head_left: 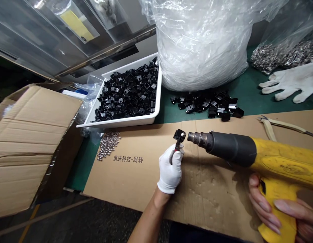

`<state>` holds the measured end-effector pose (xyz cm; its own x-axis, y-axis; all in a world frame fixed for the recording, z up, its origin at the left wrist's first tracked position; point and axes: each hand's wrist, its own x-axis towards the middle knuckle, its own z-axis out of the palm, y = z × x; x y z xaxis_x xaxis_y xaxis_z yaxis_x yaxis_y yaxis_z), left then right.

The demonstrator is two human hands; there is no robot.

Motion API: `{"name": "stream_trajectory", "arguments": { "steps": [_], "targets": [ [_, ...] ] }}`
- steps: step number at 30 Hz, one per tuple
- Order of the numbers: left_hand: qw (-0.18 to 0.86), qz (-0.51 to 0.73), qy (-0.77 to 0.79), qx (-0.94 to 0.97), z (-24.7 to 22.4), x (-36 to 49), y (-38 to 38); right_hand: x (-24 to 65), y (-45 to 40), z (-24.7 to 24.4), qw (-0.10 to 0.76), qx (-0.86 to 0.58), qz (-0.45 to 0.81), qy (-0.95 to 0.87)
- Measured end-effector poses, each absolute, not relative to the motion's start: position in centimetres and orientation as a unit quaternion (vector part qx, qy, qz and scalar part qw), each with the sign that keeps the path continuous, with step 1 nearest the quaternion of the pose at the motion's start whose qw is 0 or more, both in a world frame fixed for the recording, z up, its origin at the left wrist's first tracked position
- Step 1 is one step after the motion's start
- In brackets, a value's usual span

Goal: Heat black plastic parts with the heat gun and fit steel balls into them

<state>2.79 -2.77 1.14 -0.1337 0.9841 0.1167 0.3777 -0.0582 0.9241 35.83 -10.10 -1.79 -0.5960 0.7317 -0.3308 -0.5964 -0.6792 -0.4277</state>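
My left hand (170, 168), in a white glove, is closed round a slim red-handled tool (177, 145), mostly hidden in the fist. At the tool's tip is a small black plastic part (179, 134) with a shiny metal piece on its right side. My bare right hand (278, 209) is wrapped round the grip of a yellow heat gun (285, 162). Its stepped metal nozzle (198, 138) points left at the black part, a short gap away. Below them lies a cardboard sheet (136, 182).
A white tray (157, 101) holds many black parts; more black parts (209, 104) lie loose beside it. Small metal pieces (108, 145) cover the cardboard's left corner. Cutting pliers (285, 125), a white glove (293, 82), a large plastic bag (202, 44) and a cardboard box (32, 135) surround the work area.
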Motion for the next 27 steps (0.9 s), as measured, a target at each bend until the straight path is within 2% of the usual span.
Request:
{"name": "stream_trajectory", "arguments": {
  "steps": [20, 27],
  "targets": [
    [0.36, 0.472, 0.598, 0.538, 1.4, 3.0, -2.6, 35.5, -9.6, -0.8, 0.371, -0.265, 0.879, -0.138],
    [0.356, 0.466, 0.601, 0.543, 1.5, 3.1, -2.6, 34.8, -9.6, 0.6, 0.384, -0.324, 0.86, -0.087]
  ]
}}
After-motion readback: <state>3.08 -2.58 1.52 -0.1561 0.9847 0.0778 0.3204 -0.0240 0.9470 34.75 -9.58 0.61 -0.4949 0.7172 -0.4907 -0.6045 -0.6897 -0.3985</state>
